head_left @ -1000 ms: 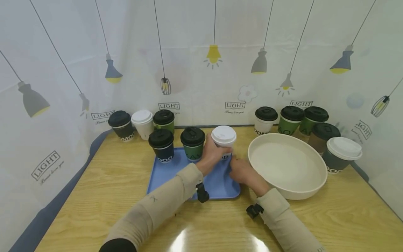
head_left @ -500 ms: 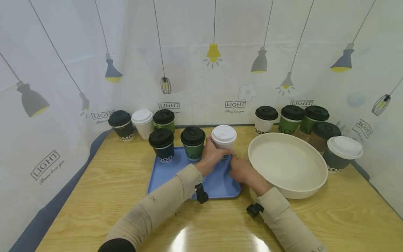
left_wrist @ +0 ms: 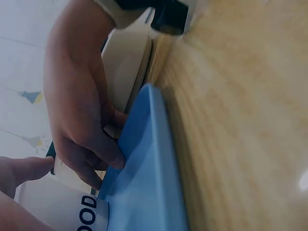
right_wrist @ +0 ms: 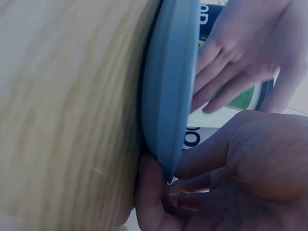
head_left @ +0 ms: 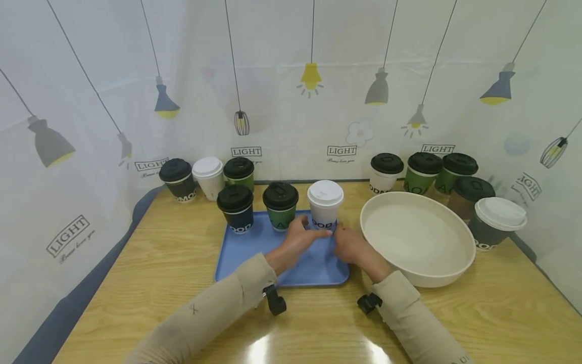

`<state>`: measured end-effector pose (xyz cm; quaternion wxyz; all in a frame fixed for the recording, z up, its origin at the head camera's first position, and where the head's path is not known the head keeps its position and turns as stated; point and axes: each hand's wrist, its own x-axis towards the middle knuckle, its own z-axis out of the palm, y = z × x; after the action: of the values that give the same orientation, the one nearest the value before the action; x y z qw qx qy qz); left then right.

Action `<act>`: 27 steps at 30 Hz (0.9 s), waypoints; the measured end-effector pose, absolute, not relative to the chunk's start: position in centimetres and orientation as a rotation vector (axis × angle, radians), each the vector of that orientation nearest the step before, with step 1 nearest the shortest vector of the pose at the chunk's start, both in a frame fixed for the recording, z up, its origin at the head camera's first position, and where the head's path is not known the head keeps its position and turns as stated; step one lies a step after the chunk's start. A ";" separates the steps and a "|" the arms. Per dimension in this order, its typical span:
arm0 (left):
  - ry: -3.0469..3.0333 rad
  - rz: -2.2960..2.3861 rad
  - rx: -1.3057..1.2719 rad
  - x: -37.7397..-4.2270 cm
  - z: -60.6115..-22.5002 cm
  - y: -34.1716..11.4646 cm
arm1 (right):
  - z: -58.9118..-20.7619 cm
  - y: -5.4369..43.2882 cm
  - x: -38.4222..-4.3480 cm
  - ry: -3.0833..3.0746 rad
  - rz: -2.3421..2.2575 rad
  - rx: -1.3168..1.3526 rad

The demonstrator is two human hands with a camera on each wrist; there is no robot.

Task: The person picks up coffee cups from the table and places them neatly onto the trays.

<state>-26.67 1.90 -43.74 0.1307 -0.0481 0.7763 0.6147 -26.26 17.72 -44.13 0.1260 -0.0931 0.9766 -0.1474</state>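
A white lidded paper cup (head_left: 325, 202) stands upright at the far right corner of the blue tray (head_left: 259, 253). My left hand (head_left: 295, 243) is just in front and to the left of this cup, its fingers loosened and apart. In the right wrist view the left hand (right_wrist: 260, 45) shows extended fingers with nothing in them. My right hand (head_left: 356, 248) pinches the tray's right rim, fingers tucked beneath and thumb over it, as the right wrist view shows. A green cup (head_left: 280, 205) and a dark cup (head_left: 235, 210), both black-lidded, share the tray's far side.
A large cream round bowl (head_left: 418, 275) is right of the tray. Behind it stand several lidded cups, including a dark one with a white lid (head_left: 497, 222). Three more, one a white cup (head_left: 209, 179), stand at the back left, near the printed curtain (head_left: 282, 121).
My left hand has let go of the white cup and drawn back toward me, lower and slightly left. The cup stays in place. My right hand keeps its hold on the tray rim.
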 end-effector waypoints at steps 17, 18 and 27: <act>2.219 1.931 0.525 -21.5 -40.1 -10.1 | -43.8 17.3 -26.1 2.793 -0.485 -0.232; 2.235 1.959 0.576 -21.3 -39.9 -11.1 | -43.8 17.3 -26.1 2.792 -0.484 -0.235; 2.292 2.302 0.491 -22.2 -38.9 -18.9 | -43.9 17.5 -26.0 2.815 -0.468 -0.242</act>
<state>-22.24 -18.87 -38.88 -0.0717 0.1491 0.6958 0.6989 -26.00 17.54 -43.88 0.1386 -0.0835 0.9735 -0.1617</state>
